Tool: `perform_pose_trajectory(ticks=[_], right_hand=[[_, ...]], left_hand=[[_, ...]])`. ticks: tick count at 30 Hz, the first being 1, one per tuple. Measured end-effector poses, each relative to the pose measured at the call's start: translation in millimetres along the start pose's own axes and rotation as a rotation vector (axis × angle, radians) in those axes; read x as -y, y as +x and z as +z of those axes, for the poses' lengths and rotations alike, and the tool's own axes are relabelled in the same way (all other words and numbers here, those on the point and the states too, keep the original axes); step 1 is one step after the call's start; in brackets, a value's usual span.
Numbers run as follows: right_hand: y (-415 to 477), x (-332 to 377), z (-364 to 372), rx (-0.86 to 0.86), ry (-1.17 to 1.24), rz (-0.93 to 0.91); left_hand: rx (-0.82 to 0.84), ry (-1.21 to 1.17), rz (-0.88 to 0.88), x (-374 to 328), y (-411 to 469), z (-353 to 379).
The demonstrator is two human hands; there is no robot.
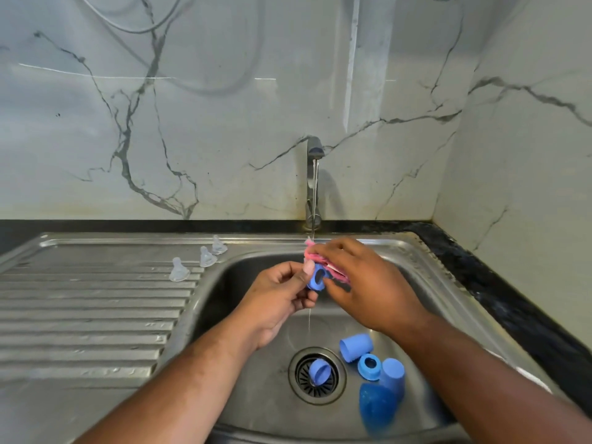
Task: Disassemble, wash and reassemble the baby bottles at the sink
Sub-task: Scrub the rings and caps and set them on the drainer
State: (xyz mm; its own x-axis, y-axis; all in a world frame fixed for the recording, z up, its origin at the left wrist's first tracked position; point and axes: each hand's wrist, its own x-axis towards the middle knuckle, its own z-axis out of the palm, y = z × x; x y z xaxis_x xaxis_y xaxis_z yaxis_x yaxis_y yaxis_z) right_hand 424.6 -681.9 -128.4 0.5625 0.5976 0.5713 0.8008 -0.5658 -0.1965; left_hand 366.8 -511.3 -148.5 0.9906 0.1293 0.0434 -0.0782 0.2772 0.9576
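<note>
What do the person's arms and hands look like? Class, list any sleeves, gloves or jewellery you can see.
The left hand and right hand are bare: no gloves and no rings visible. The left forearm and right forearm are bare too, with no sleeve, watch or bracelet in view as far as the picture's edge.

1. The steel sink [243, 408] has its drain [301, 390] in the basin floor, and a ribbed drainboard [96, 315] to the left of the drain.
2. A small blue lid [319, 370] lies on the drain.
3. Just right of the drain lie a blue cap [355, 347] on its side, a blue ring [370, 366], a second cap [393, 373] and a dark blue dome [376, 408].
4. Three clear teats [207, 257] stand in a row on the drainboard, well left of and beyond the drain.
</note>
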Motion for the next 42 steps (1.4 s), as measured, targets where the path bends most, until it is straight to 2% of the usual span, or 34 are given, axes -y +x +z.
perform_pose_trajectory(ticks=[3, 12, 15, 19, 20, 23, 25, 28, 34, 38, 42], right_hand=[[0.4, 4.1, -4.5, -0.040, -0.012, -0.002], [3.0, -0.8, -6.4, 0.064, 0.066, 0.249], [1.4, 2.1, -9.1, 0.039, 0.008, 0.196], [-2.0, 6.5, -9.9, -0.031, -0.054, -0.054], [-1.1, 6.3, -10.4, -0.034, -0.061, -0.037], [3.0, 4.9, -16.2, -0.016, -0.049, 0.162], [2.6, 3.5, -15.8, -0.004, -0.084, 0.212], [0.3, 4.9, -14.5, -0.024, -0.113, 0.176], [-1.4, 6.6, -13.2, -0.062, -0.137, -0.051], [2.9, 3.9, -16.7, -0.029, -0.073, 0.173], [0.4, 2.5, -12.5, -0.012, -0.102, 0.166]], left_hand=[[0.019, 0.001, 0.001, -3.5, -0.5, 0.4], [0.077, 0.066, 0.081, 2.6, -1.6, -2.0], [0.106, 0.053, 0.051, 4.7, -2.1, 1.5], [0.114, 0.050, 0.005, 3.8, -5.0, 6.5], [0.111, 0.053, 0.019, 2.7, -5.0, 5.4], [0.105, 0.042, 0.089, -0.4, -3.8, 1.7], [0.109, 0.052, 0.118, -0.6, -3.5, 1.7], [0.150, 0.083, 0.097, 0.9, -5.3, 4.0], [0.150, 0.131, 0.081, -1.9, -5.6, 0.2], [0.125, 0.154, 0.182, -3.0, -5.0, -0.3], [0.164, 0.204, 0.141, 2.2, -5.8, 5.2]])
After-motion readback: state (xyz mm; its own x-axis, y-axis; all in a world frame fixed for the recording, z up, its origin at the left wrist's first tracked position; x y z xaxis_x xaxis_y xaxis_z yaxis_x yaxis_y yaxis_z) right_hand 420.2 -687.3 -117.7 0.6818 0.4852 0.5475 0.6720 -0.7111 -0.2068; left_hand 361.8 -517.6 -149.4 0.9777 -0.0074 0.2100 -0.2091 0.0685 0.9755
